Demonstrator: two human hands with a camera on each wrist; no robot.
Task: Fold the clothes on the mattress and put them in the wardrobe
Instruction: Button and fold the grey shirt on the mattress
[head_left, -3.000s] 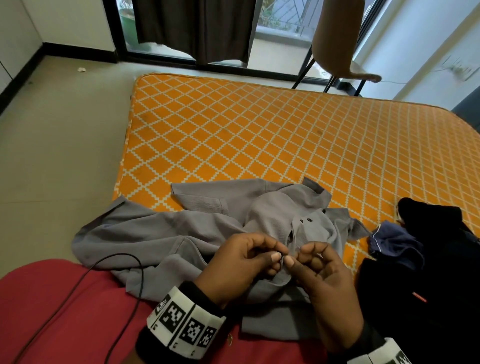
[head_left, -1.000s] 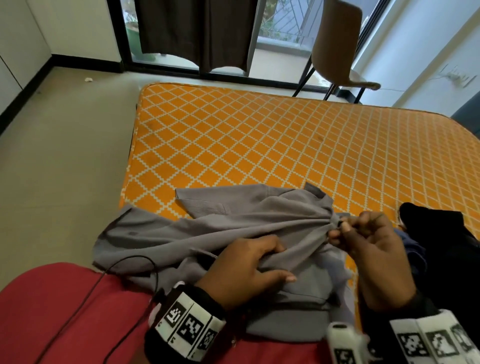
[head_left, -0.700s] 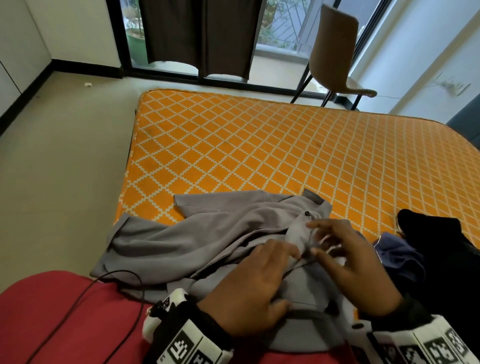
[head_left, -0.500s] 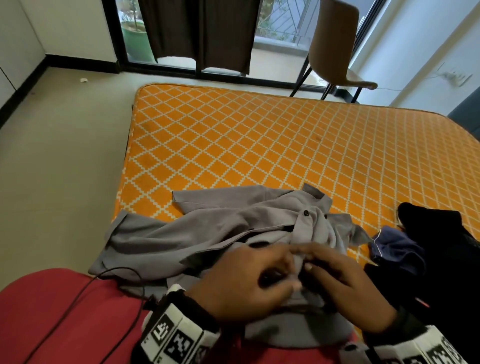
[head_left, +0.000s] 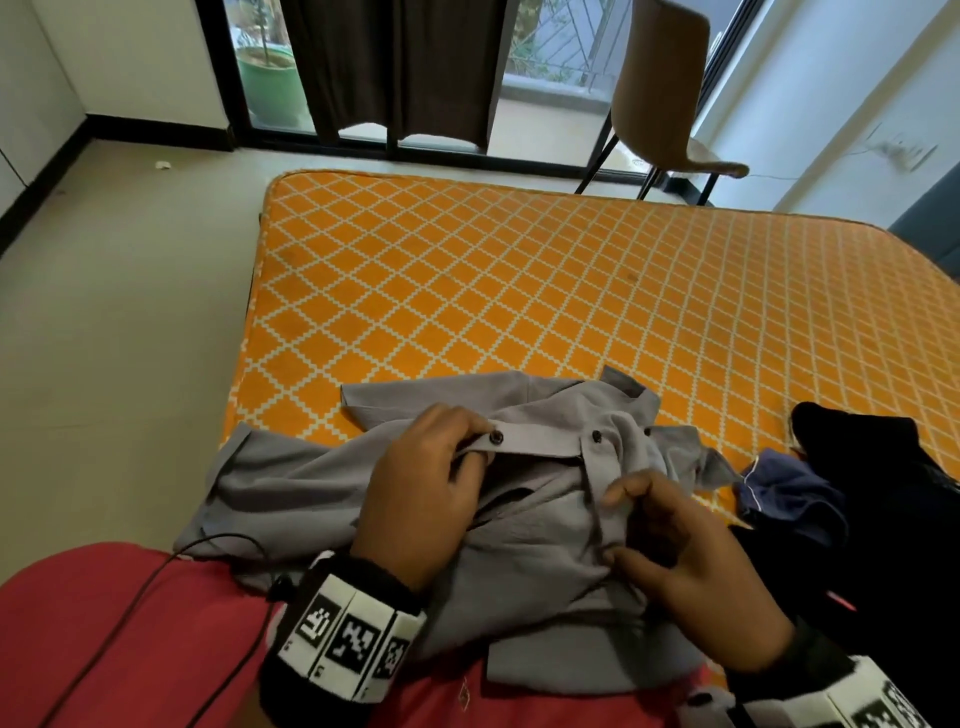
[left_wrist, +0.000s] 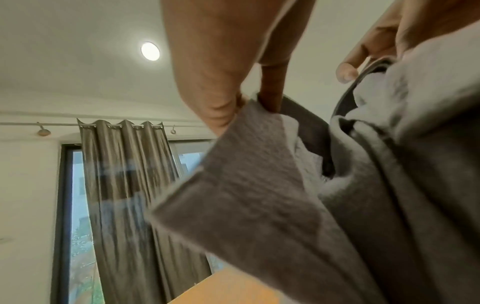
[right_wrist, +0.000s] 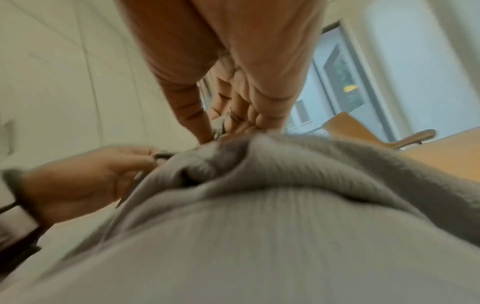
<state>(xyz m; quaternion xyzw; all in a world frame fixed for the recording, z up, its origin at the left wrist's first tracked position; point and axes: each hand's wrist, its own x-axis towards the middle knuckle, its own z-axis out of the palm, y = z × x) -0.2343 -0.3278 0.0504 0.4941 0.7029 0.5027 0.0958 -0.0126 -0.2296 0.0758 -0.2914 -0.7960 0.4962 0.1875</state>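
Since half a second ago my left hand (head_left: 426, 483) slides along, pinching the grey shirt (head_left: 535, 525) placket; my right hand (head_left: 691, 561) grips its front. Two buttons show.

left hand (head_left: 423, 483) pinching, right hand (head_left: 691, 566) seemingly curled

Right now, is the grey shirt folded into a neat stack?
No, the grey shirt lies rumpled and spread at the mattress edge, with the left hand pinching its button strip.
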